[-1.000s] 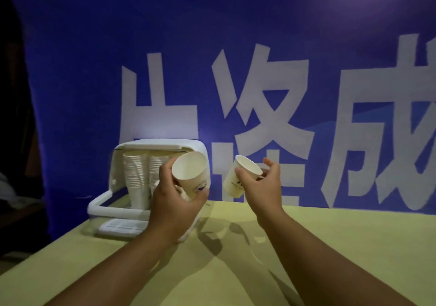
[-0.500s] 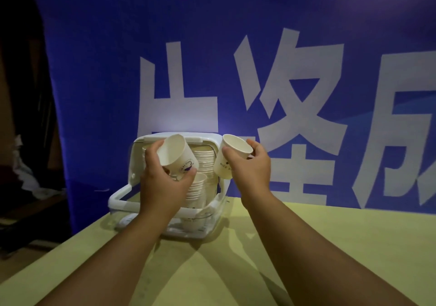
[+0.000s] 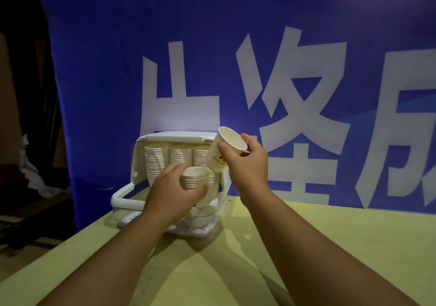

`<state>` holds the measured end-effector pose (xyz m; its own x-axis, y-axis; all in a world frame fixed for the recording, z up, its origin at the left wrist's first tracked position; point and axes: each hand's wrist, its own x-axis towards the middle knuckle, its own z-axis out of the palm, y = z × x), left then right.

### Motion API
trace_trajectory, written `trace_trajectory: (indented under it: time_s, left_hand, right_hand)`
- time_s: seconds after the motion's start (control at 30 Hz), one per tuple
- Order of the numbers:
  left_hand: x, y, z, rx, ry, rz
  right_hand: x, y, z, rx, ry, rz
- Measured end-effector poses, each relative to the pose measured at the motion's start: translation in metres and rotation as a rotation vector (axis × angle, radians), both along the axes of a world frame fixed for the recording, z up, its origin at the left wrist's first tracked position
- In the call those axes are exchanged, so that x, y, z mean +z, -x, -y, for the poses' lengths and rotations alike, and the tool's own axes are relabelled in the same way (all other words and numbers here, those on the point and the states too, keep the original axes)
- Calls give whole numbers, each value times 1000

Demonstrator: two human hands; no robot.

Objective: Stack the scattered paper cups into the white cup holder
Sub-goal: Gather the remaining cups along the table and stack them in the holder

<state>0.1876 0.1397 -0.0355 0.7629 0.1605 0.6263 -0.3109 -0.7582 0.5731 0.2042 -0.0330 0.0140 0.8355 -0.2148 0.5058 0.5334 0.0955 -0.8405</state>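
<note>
The short stack (image 3: pixel 194 177) of paper cups sits low at the front of the white cup holder (image 3: pixel 174 137). The left hand (image 3: pixel 173 189) is wrapped round it, fingers curled about its rims. Half a second ago that hand held a single tilted cup in the air above the holder. The hand has since dropped, and the cup now looks nested as the top of this stack, so one more cup seems to be home. The loose cup (image 3: pixel 220 151) has risen to the holder's upper right corner, clamped between the thumb and fingers of the right hand (image 3: pixel 249 164). It is tilted, mouth up and away, and probably goes in next. It is plain white paper with small dark print on its side, uncrushed, and light enough to dent under a hard squeeze. Behind the short stack, three tall stacks (image 3: pixel 180 156) stand side by side under the holder's lid. The holder rests on a yellow-green surface (image 3: pixel 318 246) before a blue banner (image 3: pixel 99 69) with large white characters.
</note>
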Motion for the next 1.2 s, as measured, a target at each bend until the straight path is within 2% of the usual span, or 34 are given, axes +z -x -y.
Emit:
trace_trajectory:
  time_s: [0.13, 0.27, 0.4, 0.53, 0.8, 0.93, 1.03, 1.13, 1.2]
  left_hand:
    - [-4, 0, 2, -73, -18, -20]
    - [-1, 6, 4, -123, 111, 10]
    - [-2, 10, 3, -133, 43, 53]
    - [-3, 9, 0, -192, 116, 89]
    - [-2, 4, 4, -19, 174, 86]
    - [0, 4, 7, -32, 203, 29]
    - [0, 6, 10, 14, 140, 57]
    - [5, 17, 21, 99, -6, 234]
    - [9, 27, 39, 64, -58, 275]
  right_hand:
    - [2, 5, -4, 28, 124, 38]
    - [1, 6, -6, 32, 326, 45]
    - [-10, 5, -11, 82, 550, 40]
    - [-16, 2, -12, 55, 551, -25]
    - [-29, -7, -19, -17, 578, -89]
    - [-30, -7, -19, -6, 571, -112]
    - [-31, -4, -14, 2, 536, -120]
    - [-29, 6, 1, -28, 465, -156]
    - [-29, 12, 17, -71, 453, -173]
